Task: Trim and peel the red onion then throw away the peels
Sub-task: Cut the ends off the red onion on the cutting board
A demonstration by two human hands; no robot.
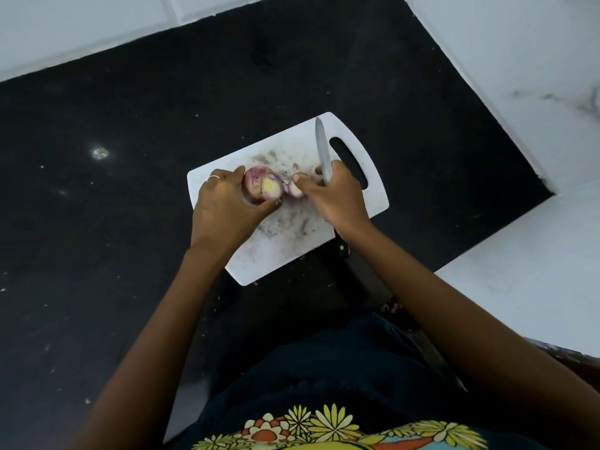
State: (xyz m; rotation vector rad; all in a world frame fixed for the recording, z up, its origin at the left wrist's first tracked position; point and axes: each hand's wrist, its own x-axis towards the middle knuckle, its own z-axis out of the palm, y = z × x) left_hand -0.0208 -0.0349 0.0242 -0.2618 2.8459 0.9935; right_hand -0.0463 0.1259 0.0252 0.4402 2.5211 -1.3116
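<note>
The red onion (pixel 261 187) rests on a white cutting board (pixel 357 209), its cut pale-yellow face turned toward me. My left hand (pixel 224 209) grips it from the left, a ring on one finger. My right hand (pixel 334 196) holds a knife (pixel 323 147) with the blade pointing away from me, and its fingertips pinch a strip of onion peel (pixel 293 189) that hangs off the onion's right side. The knife handle is hidden inside the fist.
The board lies on a black countertop (pixel 130 157) and carries dark specks and stains. White tiled walls (pixel 519 60) bound the counter at the back and right. A white ledge (pixel 526 287) sits at the near right.
</note>
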